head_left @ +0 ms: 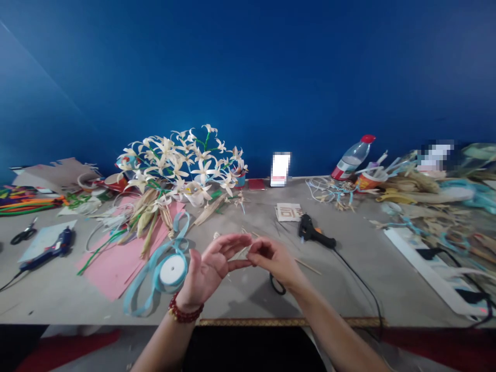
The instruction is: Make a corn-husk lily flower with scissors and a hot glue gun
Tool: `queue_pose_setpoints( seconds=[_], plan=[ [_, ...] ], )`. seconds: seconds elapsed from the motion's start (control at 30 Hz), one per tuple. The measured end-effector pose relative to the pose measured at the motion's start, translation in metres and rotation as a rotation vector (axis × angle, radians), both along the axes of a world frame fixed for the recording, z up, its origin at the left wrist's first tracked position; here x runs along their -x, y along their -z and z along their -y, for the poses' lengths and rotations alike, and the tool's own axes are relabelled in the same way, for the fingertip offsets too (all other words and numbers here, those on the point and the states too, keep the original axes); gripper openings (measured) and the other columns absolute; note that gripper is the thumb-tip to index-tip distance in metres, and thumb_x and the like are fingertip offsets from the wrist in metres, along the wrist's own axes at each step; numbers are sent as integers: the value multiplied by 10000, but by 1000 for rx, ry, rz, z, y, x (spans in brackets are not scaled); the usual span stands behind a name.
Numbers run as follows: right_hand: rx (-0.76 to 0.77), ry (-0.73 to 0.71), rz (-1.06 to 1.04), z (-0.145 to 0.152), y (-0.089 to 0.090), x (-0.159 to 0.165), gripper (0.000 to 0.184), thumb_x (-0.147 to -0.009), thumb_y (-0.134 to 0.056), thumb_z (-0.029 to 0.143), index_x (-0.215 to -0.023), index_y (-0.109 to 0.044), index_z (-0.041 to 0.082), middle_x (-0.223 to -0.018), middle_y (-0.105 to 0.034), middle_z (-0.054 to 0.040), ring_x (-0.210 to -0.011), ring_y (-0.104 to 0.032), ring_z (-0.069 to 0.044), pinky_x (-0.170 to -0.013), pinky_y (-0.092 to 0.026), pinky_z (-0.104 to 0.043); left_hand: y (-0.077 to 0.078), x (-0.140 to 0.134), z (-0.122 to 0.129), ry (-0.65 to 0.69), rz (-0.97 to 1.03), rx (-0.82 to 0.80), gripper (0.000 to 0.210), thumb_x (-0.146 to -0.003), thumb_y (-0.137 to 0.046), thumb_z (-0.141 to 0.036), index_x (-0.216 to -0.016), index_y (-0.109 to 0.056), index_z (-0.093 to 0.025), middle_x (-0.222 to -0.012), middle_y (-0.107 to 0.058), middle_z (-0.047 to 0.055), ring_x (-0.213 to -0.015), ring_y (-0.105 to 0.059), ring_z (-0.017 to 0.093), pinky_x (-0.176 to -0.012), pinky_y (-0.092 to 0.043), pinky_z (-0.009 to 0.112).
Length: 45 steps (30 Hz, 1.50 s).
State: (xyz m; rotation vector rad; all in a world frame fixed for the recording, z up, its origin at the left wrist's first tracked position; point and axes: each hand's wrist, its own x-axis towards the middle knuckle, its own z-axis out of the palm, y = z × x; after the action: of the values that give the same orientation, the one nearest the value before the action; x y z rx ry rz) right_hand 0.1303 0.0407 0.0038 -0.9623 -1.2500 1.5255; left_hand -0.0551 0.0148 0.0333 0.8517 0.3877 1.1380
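My left hand (211,268), with a red bead bracelet at the wrist, is held palm up above the table. Its fingers are stretched out and the thumb stands apart. My right hand (273,258) meets the left fingertips, its thumb and fingers pinched together. Whatever lies in that pinch is too small to make out. Below the right hand, a black loop handle (278,285) is partly hidden. Beside my left hand lies a spool of light-blue ribbon (172,269), partly unwound. A thin stick (308,266) rests just right of my right hand.
White artificial flowers (176,165) stand at the back left, behind pink paper sheets (112,268). A black glue gun (315,233) trails its cord rightward. Farther out are a blue glue gun (50,252), scissors (24,233), a power strip (422,274) and a tilted bottle (353,159).
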Motion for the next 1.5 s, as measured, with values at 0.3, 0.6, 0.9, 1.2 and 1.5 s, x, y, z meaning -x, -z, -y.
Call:
queue_pose_setpoints(
  seconds=[0.3, 0.6, 0.9, 1.2, 1.5],
  plan=[
    [-74, 33, 10, 5, -6, -16, 216, -804, -744, 386, -909, -652, 221, -743, -612, 8, -677, -575, -146, -623, -485, -265, 16, 11, 1, 13, -92, -41, 770, -859, -337, -772, -1083, -690, -126, -973, -666, 152, -897, -614, 291, -872, -472, 462],
    [-531, -12, 384, 23, -31, -1, 132, -949, -548, 241, -835, -609, 214, -794, -638, -16, -758, -589, -165, -722, -450, -293, 28, 9, 10, 21, -197, -163, 826, -869, -298, -778, -1195, -633, -98, -1018, -655, 165, -957, -578, 301, -892, -422, 447],
    [-304, 193, 250, 20, -5, -20, 281, -1018, -405, 336, -770, -474, 224, -647, -484, 40, -587, -499, -125, -593, -407, -251, 21, 49, 9, -221, 230, 54, 395, -930, -521, -525, -927, -644, -150, -730, -545, 8, -636, -513, 116, -633, -459, 254],
    [89, -96, 75, 31, 26, 1, 255, -887, -641, 428, -823, -574, 191, -727, -614, 13, -621, -583, -124, -624, -463, -254, 34, 55, 26, -455, -1047, -578, 120, -904, -603, -172, -1008, -657, -199, -991, -661, 72, -934, -612, 206, -846, -479, 355],
    [43, -41, 97, 32, 28, 7, 153, -916, -598, 348, -904, -635, 201, -820, -677, -14, -730, -627, -151, -726, -498, -285, 47, 29, 31, -222, -1617, -1125, 167, -942, -537, -216, -1066, -645, -186, -1265, -644, 81, -1268, -510, 269, -1144, -316, 531]
  ],
)
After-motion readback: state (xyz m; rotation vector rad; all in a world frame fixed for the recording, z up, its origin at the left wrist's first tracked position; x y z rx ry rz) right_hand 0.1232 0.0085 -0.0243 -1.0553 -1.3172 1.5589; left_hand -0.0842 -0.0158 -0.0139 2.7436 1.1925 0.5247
